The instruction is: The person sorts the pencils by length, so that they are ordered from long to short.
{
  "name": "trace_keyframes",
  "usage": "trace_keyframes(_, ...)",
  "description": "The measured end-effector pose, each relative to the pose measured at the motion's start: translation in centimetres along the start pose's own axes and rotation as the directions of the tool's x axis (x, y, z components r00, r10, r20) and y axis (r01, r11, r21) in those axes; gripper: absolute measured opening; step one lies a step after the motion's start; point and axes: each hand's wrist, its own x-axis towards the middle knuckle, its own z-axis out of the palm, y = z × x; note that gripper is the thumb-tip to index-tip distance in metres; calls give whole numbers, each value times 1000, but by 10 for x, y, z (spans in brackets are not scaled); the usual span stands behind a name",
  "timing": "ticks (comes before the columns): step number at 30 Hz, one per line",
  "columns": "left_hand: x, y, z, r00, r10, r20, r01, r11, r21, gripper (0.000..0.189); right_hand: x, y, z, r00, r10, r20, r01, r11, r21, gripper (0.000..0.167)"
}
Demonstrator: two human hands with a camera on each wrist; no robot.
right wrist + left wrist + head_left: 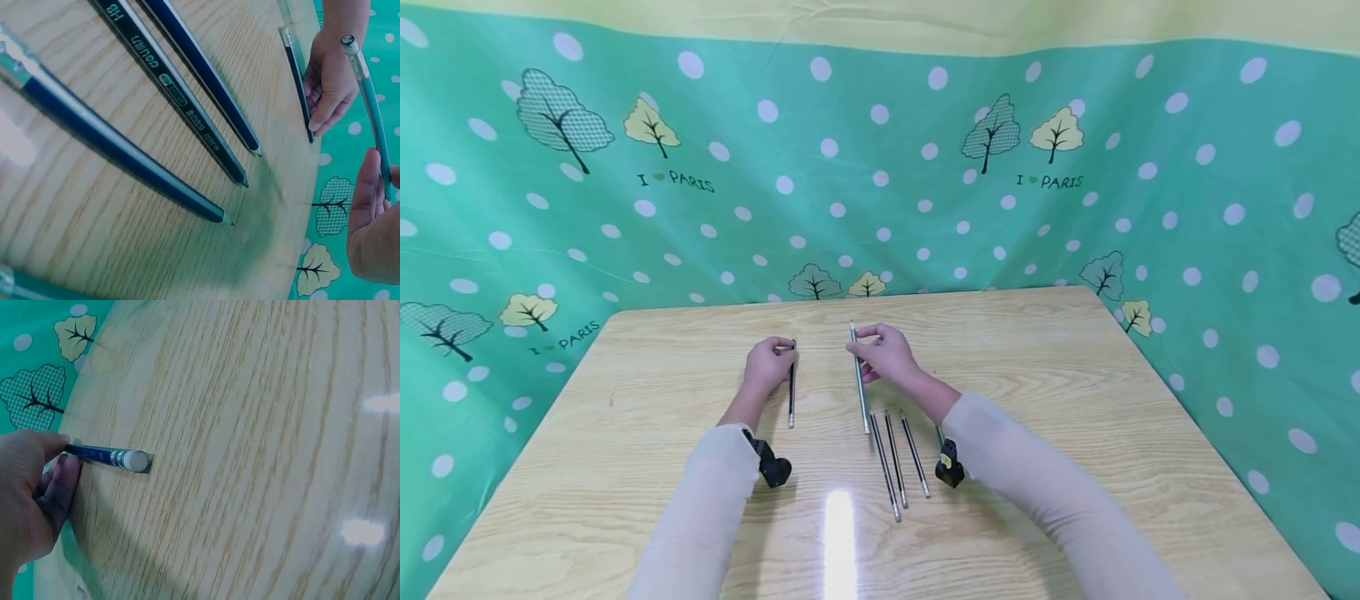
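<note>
left hand pinches a dark pencil near its far end, eraser end toward the person. right hand pinches a green pencil close to its tip, the long part sticking out free. both sit over the far middle of the worktop, apart from each other.

risks, my judgement: held that near one end, the green pencil could tip or swivel if the pinch loosens. its eraser end is just beside the tip of the left loose pencil; a low swing there could knock it and set it rolling into the middle loose pencil and the right loose pencil. a second green pencil lies mostly hidden by the right wrist in the head view, so the right wrist camera or right sleeve could brush it unseen. a slack left pinch could drop the dark one too.

counts: six pencils seen, four dark (one held, three loose), two green (one held, one loose). two hands, two sleeves, two wrist cameras counting the left wrist camera. one worktop, one patterned cloth backdrop.
</note>
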Motion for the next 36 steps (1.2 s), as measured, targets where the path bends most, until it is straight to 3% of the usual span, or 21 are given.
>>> trace_keyframes(23, -2, 1, 1, 1000, -15, -3, 15, 1000, -18, 34, 14, 3, 16, 999, 20, -41, -20, 1000, 13, 31)
trace_keyframes(36, -1, 1, 1, 1000, -20, 0, 20, 1000, -21, 34, 19, -5, 29, 999, -24, -24, 24, 1000, -3, 33)
